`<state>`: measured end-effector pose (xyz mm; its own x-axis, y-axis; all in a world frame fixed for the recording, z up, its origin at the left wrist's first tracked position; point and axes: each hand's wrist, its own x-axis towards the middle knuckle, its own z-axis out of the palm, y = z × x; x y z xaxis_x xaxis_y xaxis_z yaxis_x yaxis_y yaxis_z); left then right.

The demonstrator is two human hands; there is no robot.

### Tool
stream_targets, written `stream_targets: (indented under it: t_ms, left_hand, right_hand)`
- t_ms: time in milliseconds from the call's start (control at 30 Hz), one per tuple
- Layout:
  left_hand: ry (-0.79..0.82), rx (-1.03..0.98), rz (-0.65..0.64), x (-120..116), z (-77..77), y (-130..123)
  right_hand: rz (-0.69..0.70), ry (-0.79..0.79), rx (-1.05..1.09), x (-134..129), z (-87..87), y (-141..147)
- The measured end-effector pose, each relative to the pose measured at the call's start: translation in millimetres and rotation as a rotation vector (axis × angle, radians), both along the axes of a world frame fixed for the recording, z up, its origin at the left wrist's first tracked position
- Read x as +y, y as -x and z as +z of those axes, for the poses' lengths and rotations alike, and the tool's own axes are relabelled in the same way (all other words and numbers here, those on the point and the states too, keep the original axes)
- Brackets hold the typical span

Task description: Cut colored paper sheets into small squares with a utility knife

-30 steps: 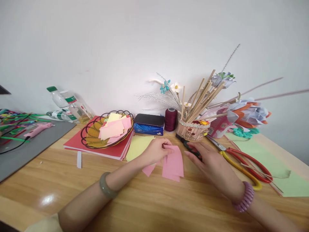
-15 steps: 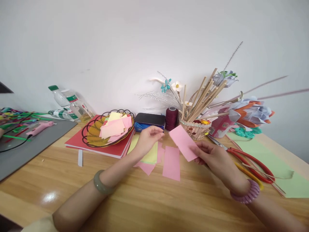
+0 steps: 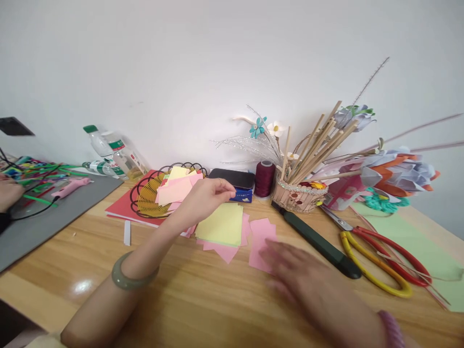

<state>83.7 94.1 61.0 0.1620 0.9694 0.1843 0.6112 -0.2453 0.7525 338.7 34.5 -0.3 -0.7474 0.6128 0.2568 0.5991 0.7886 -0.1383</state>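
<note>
My left hand (image 3: 212, 195) hovers above the yellow papers (image 3: 221, 224), its thumb and fingertips pressed together; whether anything small is between them I cannot make out. My right hand (image 3: 295, 270), blurred, lies over the lower right part of the pink paper pieces (image 3: 259, 237), with its fingers stretched out. More pink paper sticks out beneath the yellow stack. Behind my left hand, a woven basket (image 3: 147, 195) holds pink, cream and yellow paper pieces (image 3: 176, 191).
A green-handled tool (image 3: 319, 241) and scissors (image 3: 377, 261) lie right. Behind are a maroon thread spool (image 3: 264, 179), a blue box (image 3: 242, 195) and a decorated pot (image 3: 299, 198) of sticks. At far left, another person's hand (image 3: 9, 193) rests near a grey mat (image 3: 79, 208).
My right hand has moved down and let go of the pink paper, which now lies with the other pink piece. My left hand has shifted slightly left, and the view has turned a little.
</note>
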Motion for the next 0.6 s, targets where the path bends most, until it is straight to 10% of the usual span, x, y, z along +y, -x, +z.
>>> stream_targets:
  t_ms: [167,600]
  left_hand:
    - [-0.040,0.580,-0.079,-22.9,-17.9,1.1]
    - [-0.104,0.869,-0.250,-56.1,-45.1,13.6]
  right_hand:
    - [0.047,-0.095,-0.122,6.7,-22.4,3.8]
    - [0.051,-0.270,-0.071,10.0,-15.8,1.5]
